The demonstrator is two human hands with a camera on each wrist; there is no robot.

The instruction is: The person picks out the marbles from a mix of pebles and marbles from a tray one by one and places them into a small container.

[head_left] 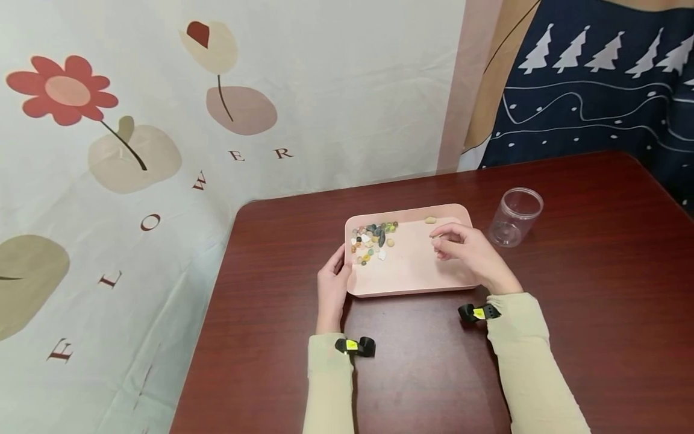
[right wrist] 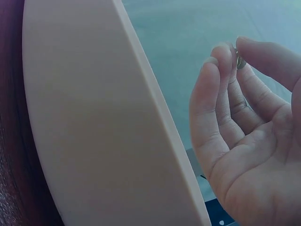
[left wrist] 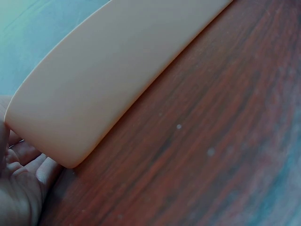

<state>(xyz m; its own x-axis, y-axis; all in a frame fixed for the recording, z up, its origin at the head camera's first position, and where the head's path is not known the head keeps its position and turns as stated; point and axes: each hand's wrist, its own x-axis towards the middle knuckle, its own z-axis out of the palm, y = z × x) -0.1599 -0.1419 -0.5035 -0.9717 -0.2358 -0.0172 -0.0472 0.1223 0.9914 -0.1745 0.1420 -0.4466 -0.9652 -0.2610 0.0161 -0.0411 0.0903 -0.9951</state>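
A shallow pink tray (head_left: 409, 271) lies on the table. My left hand (head_left: 332, 286) grips its left rim, and the left wrist view shows those fingers (left wrist: 26, 153) at the tray's corner. Glass marbles and pebbles (head_left: 371, 239) of several colours cluster in the tray's left part. A tan pebble (head_left: 430, 220) lies apart near the back rim. Over the tray's right part, my right hand (head_left: 468, 250) pinches a small greenish marble (right wrist: 241, 61) between thumb and fingertips. The fingers mostly hide it.
A clear plastic jar (head_left: 515, 218) stands open-topped to the right of the tray. The dark red wooden table (head_left: 271, 349) meets a printed cloth (head_left: 336, 90) at the back. Each sleeve has a black strap (head_left: 355, 346) at the wrist.
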